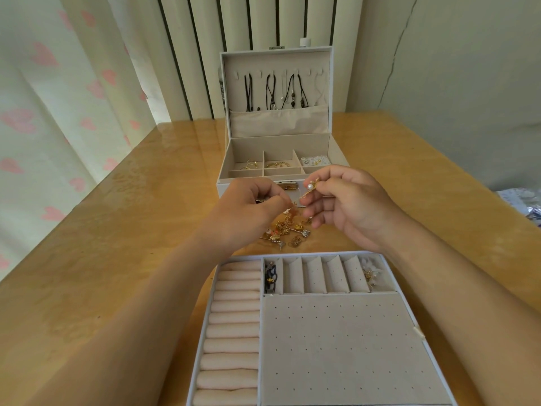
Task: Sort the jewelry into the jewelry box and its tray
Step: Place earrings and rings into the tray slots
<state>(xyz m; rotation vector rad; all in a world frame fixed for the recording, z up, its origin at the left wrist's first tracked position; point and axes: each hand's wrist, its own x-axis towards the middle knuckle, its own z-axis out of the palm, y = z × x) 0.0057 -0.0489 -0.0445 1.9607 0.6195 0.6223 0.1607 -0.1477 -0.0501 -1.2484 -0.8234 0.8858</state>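
Observation:
An open white jewelry box (336, 148) stands at the table's far middle, with necklaces (275, 92) hung in its lid and gold pieces in its compartments. Its tray (330, 347) lies near me, holding ring rolls, a dotted earring panel and small slots. Between box and tray lies a pile of loose gold jewelry (285, 232). Above the pile, my right hand (348, 206) pinches a gold pin with a pearl (309, 187). My left hand (248, 208) pinches a small gold piece (292, 206) at the pin's lower end.
The wooden table (146, 230) runs to a curtain with pink hearts on the left and a wall on the right. Dark earrings (270, 276) fill the tray's left slot, white flower earrings (371, 272) its right one. Crumpled packaging (524, 200) lies at the right edge.

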